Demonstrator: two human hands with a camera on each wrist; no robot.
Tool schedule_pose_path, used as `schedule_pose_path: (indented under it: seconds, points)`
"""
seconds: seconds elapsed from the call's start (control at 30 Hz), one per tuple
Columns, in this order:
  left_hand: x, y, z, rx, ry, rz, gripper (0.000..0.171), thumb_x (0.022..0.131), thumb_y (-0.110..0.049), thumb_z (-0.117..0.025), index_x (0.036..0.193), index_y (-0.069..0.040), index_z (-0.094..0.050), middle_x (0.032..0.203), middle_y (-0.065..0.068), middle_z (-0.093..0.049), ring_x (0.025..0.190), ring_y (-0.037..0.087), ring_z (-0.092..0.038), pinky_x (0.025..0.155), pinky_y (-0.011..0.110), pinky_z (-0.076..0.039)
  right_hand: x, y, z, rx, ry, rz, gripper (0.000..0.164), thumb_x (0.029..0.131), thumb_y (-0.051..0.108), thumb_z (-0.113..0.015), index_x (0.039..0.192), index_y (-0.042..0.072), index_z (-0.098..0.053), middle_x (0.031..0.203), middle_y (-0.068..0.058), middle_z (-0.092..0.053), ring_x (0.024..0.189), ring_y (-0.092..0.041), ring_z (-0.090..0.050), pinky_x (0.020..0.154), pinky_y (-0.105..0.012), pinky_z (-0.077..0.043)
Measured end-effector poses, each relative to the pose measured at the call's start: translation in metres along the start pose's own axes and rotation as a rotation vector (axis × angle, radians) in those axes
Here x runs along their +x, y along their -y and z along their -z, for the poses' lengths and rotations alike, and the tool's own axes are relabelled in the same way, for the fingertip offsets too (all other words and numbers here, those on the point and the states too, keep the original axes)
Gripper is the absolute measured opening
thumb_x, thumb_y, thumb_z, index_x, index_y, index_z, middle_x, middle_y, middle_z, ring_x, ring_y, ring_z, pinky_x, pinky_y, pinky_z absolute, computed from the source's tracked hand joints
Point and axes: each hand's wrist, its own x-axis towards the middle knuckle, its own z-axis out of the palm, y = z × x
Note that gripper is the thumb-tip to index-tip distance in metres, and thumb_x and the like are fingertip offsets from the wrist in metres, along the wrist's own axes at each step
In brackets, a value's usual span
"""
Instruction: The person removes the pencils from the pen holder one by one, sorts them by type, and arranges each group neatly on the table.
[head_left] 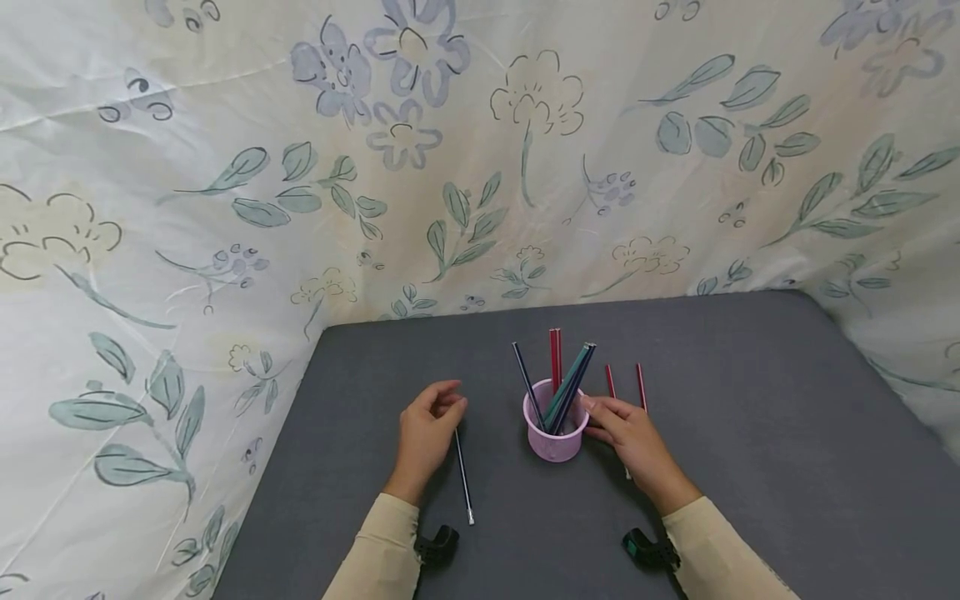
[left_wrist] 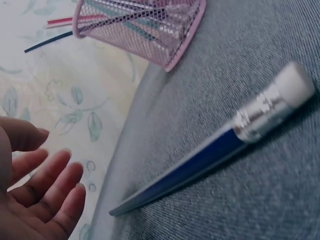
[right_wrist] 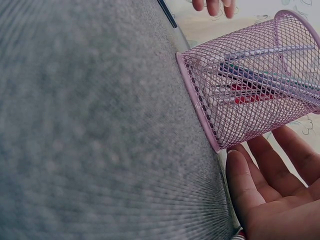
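A pink mesh cup stands upright on the table, with several red, green and dark blue pencils leaning in it. At its right side my right hand has its fingers against or just beside the mesh, not wrapped round it. To the left, a dark blue pencil with a silver ferrule and white eraser lies on the table. My left hand hovers by that pencil's far end, its fingers loosely bent; the left wrist view shows nothing in them.
Two red pencils lie right of the cup, partly hidden behind my right hand. The dark grey table meets a floral cloth at its back and left edges. Black wrist cameras sit on both forearms.
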Motion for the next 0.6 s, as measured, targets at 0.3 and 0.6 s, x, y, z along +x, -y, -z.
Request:
schedule_pose_path:
  seconds: [0.3,0.6]
  points:
    - [0.0,-0.017,-0.004,-0.149,0.05,-0.05,0.029,0.098,-0.003,-0.082,0.126,-0.009,-0.079,0.108,0.005,-0.079,0.095,0.024,-0.074,0.081,0.025,-0.057,0.002,-0.003,0.001,0.0,0.003,-0.003,0.052,0.113,0.036,-0.062,0.14,-0.008,-0.067,0.142,-0.024,-0.066,0.129,-0.037,-0.064,0.099,-0.033,-0.058]
    - [0.004,-0.034,-0.014,-0.162,0.08,-0.082,0.026,0.1,-0.008,-0.081,0.125,-0.009,-0.079,0.108,0.003,-0.079,0.096,0.023,-0.074,0.082,0.027,-0.057,0.001,-0.001,0.001,0.027,0.001,0.015,0.048,0.115,0.031,-0.061,0.139,-0.01,-0.067,0.142,-0.025,-0.065,0.128,-0.034,-0.065,0.101,-0.037,-0.058]
